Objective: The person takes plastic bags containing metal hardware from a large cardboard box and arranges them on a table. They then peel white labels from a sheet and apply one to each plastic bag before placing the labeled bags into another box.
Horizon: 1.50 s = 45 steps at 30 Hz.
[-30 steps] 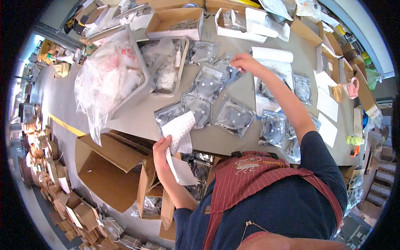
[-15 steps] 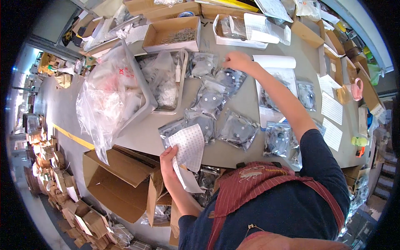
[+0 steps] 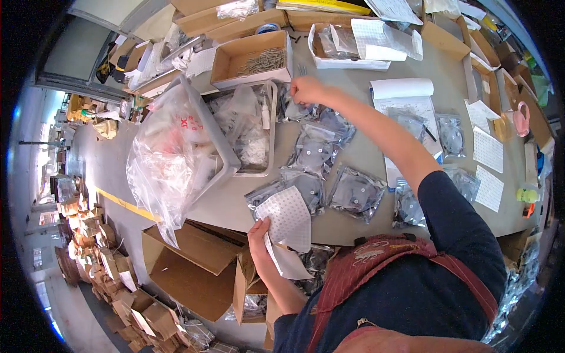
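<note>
My left hand (image 3: 258, 233) is closed on a white sheet of small round stickers (image 3: 287, 216), its thumb over the edge and the lower part folded down. My right hand (image 3: 307, 92) reaches to the far side of the table, fingers pinched just above a clear plastic bag (image 3: 291, 112); what they hold, if anything, is too small to make out. Nearer lie flat zip bags of dark parts: one bag (image 3: 313, 154) and another bag (image 3: 358, 194) bear small white round stickers. Another bag (image 3: 263, 194) is partly covered by the sheet.
Left of the bags stands a grey bin (image 3: 272, 147) with clear bags, beside a tilted bin under plastic film (image 3: 176, 147). A carton of screws (image 3: 220, 67) is behind. A clipboard (image 3: 376, 94) with papers and a pen lies right. An open cardboard box (image 3: 188, 282) stands below the table edge.
My right hand has moved left, from above one bag to the bag beside the grey bin. My left hand still holds the sticker sheet. The whole view has shifted slightly.
</note>
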Each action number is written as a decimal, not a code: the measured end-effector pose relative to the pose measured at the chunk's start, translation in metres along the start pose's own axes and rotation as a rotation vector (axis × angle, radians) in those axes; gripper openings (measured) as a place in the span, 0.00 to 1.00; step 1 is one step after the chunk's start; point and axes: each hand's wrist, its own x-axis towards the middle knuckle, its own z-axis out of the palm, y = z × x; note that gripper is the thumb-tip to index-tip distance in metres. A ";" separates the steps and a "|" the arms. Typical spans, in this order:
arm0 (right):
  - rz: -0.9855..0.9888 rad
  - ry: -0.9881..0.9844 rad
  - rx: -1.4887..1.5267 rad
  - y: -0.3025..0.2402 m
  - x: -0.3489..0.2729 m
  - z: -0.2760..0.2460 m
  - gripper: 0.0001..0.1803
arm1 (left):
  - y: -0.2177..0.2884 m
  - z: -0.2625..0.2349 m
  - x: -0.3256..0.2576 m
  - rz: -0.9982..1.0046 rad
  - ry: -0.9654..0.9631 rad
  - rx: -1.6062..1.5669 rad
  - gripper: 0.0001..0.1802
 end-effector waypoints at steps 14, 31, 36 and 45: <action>-0.330 0.271 -0.700 0.023 -0.099 -0.036 0.14 | -0.001 -0.002 -0.062 0.092 -0.027 0.039 0.12; -0.009 0.243 -0.030 0.064 -0.481 -0.103 0.10 | -0.054 0.026 -0.182 0.379 0.050 -0.028 0.22; 0.045 0.250 0.011 0.090 -0.522 -0.118 0.11 | -0.085 0.036 -0.208 0.388 0.129 0.016 0.24; 0.054 0.533 -0.436 0.145 -0.585 -0.154 0.14 | -0.134 0.065 -0.276 0.485 0.244 0.058 0.20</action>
